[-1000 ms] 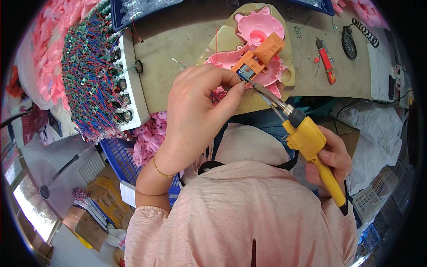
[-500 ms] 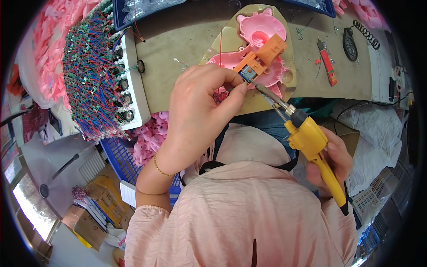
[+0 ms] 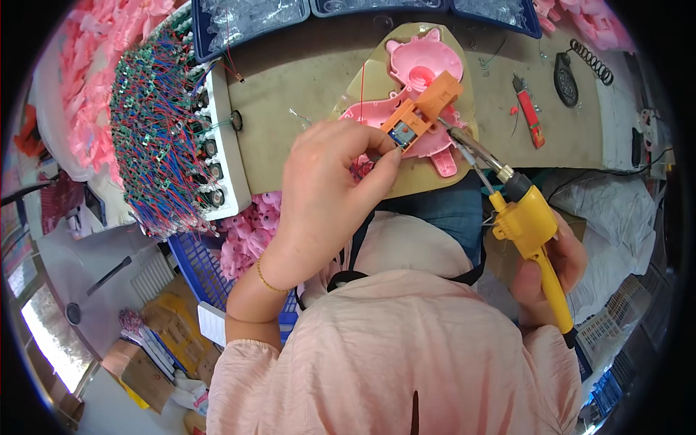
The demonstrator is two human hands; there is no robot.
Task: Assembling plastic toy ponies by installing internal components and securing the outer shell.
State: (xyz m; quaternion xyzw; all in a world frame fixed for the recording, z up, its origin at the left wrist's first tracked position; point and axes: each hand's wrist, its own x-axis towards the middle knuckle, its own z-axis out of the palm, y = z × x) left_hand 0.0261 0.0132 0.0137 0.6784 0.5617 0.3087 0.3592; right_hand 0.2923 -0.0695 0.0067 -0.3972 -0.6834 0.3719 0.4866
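The yellow soldering iron (image 3: 525,217) and the right hand (image 3: 562,257) gripping it are now sitting lower and farther right than half a second ago, the metal tip having left the small blue board (image 3: 402,133) for the right side of the orange housing (image 3: 429,103). The whole view is also shifting slightly, more of the blue trays (image 3: 254,25) now showing along the upper edge.

The orange housing, holding the blue board, is lying over the pink shell (image 3: 428,54) in the upper middle of the frame, just beyond the left hand's (image 3: 330,177) fingertips and up and left of the right hand. The left thumb and forefinger are closing to a narrow pinch at the housing's lower edge; whether they are holding anything between them, I cannot tell. The right hand is wrapping around the iron's handle.

The left hand is hiding part of the pink shell and most of some red wires beneath it. The handle is covering some right-hand fingers. Whether the tip is touching anything is hard to make out. The trays are running out of frame at the top.
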